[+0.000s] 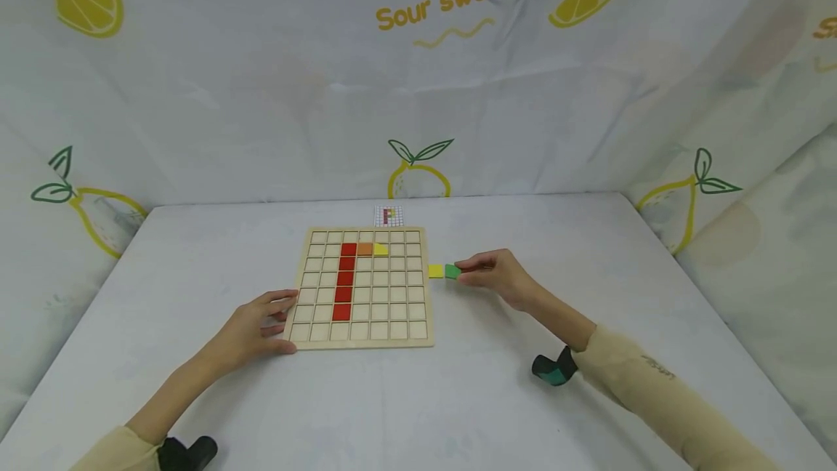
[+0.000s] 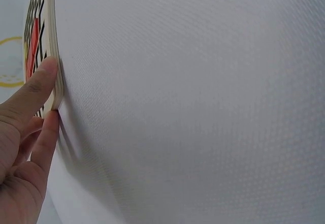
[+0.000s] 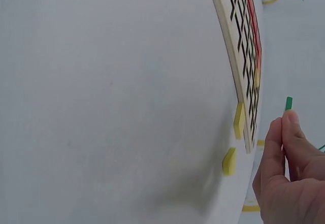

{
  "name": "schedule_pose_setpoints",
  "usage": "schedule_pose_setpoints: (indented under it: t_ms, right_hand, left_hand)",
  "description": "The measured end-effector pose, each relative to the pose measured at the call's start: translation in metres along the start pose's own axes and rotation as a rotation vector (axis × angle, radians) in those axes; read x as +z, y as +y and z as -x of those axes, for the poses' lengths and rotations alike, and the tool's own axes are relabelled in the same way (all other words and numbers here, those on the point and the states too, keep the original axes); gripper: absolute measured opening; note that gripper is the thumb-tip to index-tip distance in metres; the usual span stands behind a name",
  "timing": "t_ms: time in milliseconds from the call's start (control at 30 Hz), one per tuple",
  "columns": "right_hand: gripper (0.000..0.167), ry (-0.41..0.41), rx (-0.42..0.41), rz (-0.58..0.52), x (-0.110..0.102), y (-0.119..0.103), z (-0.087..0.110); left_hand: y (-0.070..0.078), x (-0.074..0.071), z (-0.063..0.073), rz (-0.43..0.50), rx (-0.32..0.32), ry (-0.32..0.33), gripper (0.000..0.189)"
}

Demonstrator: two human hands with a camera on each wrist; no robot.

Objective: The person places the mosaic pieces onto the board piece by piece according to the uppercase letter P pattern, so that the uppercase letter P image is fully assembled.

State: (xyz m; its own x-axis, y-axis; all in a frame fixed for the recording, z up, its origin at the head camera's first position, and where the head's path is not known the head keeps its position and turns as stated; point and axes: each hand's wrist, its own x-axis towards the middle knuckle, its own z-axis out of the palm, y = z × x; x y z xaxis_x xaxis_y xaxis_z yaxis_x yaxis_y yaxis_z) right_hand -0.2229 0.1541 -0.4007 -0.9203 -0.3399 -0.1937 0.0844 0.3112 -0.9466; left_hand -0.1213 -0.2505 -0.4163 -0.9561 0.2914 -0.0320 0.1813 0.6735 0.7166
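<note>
A wooden grid board [image 1: 398, 312] lies flat, with a column of several red square tiles [image 1: 344, 278], an orange tile [image 1: 365, 248] and a slant-sided yellow tile [image 1: 380, 249] in its cells. At its near left corner, my left hand [image 1: 251, 329] holds the board, thumb on the front edge and fingers along the left side. My right hand [image 1: 500, 278] pinches a small green tile [image 1: 452, 272] between thumb and fingers, just right of the board. Two loose yellow tiles show in the right wrist view: one tile [image 3: 239, 121] beside the board, another tile [image 3: 229, 162] a little farther out.
Behind the board lies a small printed card [image 1: 389, 216] with a coloured grid pattern. A white cloth covers the table [image 1: 484, 405], and a lemon-print curtain [image 1: 261, 93] hangs along its back and sides. Black bands [image 1: 556, 367] are worn at both wrists.
</note>
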Motion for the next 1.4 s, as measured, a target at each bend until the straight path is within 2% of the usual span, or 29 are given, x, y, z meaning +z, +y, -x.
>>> schedule_pose_setpoints:
  t_ms: [200,667,833,1100,1400]
  right_hand:
    - [0.031,-0.034,-0.012,-0.061,0.021,-0.01,-0.003]
    - [0.028,-0.078,-0.033,-0.091,0.07,-0.022,-0.022]
    - [0.026,-0.046,-0.028,-0.017,0.084,-0.023,-0.03]
    - [0.022,0.028,-0.059,0.147,0.105,-0.025,-0.046]
    - [0.019,0.035,-0.165,0.305,0.12,-0.026,-0.054]
  left_hand:
    - [-0.001,0.002,-0.001,-0.014,-0.004,0.001,0.079]
    - [-0.002,0.004,0.0,-0.007,-0.004,0.005,0.078]
    - [0.001,0.004,0.0,0.009,0.017,-0.005,0.077]
    - [0.0,0.001,-0.001,0.013,-0.002,0.003,0.078]
    - [0.0,0.001,0.0,0.002,0.006,0.019,0.079]
